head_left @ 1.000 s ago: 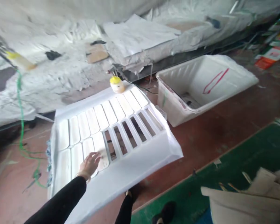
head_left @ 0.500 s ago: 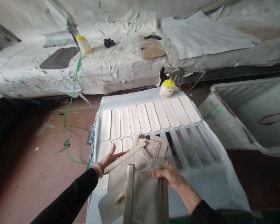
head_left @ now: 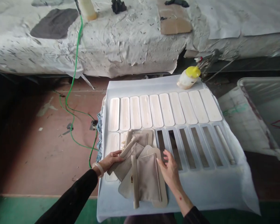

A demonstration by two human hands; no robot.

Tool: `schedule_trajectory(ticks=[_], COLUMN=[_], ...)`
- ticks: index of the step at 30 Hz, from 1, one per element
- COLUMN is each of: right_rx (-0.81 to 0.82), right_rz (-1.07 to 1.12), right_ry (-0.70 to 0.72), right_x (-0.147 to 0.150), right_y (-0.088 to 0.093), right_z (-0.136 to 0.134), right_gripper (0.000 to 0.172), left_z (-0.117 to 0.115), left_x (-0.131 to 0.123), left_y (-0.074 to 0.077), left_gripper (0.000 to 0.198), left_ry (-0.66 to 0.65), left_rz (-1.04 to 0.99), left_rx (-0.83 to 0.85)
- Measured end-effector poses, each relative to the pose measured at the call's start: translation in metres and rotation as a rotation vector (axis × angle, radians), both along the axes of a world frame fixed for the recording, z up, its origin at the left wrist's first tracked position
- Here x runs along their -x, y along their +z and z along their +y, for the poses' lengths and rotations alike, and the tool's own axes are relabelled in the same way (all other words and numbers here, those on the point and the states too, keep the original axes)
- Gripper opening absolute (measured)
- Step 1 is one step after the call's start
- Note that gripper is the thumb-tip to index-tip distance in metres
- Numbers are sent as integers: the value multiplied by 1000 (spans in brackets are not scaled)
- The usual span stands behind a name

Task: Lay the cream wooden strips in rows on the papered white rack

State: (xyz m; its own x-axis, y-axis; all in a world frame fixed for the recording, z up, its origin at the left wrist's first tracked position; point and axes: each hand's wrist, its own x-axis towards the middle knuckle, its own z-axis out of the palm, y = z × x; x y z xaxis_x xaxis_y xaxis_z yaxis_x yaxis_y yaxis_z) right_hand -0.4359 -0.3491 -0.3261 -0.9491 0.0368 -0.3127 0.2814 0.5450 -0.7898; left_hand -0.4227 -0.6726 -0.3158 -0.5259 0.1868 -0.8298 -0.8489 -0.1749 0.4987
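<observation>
At the sheet-draped worktable [head_left: 207, 189]: from my remote post I see beige trimmed panels [head_left: 148, 179] fanned loosely over the near side, left of centre.
Left hand [head_left: 111, 160]: fingers clamped on the edge of the left-hand panels, just beside gold-coloured hardware [head_left: 123, 143].
Right hand [head_left: 170, 168]: thumb and fingers apart, the thumb over the nearest panel's right edge; whether it touches, I cannot tell.
Trim strip [head_left: 135, 183]: probably stiffer than the fabric, so I would pinch here and spare the soft face a crease.
White rounded strips [head_left: 166, 109]: the back row lies uncovered, the front row partly under the panels; I would lift, not drag, lest the hardware scrape them.
Dark slots [head_left: 187, 147]: beside the right hand; I would keep loose corners from catching there.
</observation>
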Motion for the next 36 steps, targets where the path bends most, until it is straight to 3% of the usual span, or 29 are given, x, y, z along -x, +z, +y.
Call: schedule_trajectory(ticks=[3, 5, 7, 10, 14, 18, 20, 24, 31, 33, 36], right_rx=[-130, -291, -439, -510, -348, -176, -170, -169, -44, 39, 74], right_rz=[28, 169, 316, 522, 809, 967, 876, 623, 762, 706, 638], right_ry=[55, 262, 568, 981, 1348, 1445, 1497, 1642, 1708, 1715, 1689], right_x=[-32, -46, -49, -28, 14, 36, 39, 44, 61, 63, 61], right_y=[3, 6, 8, 6, -4, -5, -2, -1, -7, -5, -3], right_z=[19, 28, 36, 46, 53, 49, 52, 65, 48, 45, 50], right_gripper=[44, 49, 68, 69, 45, 24, 32, 64, 46, 64, 105], left_z=[3, 4, 5, 6, 14, 37, 50, 66, 72, 73, 77], left_x=[-6, -9, -12, -17, -33, -59, -67, -70, -67, -69, -72], left_y=[-2, -4, -5, -6, -4, -1, -1, 2, 13, 13, 9], left_gripper=[79, 81, 81, 84, 99, 111, 111, 107, 106, 102, 78], left_ry=[19, -8, -18, 6, -63, -40, 44, 202, 172, 172, 222], left_rz=[0, 28, 48, 56, 95, 46, 39, 41, -12, -20, -51], left_rx=[149, 256, 288, 168, -1, -72, -71, -55, -148, -114, -126])
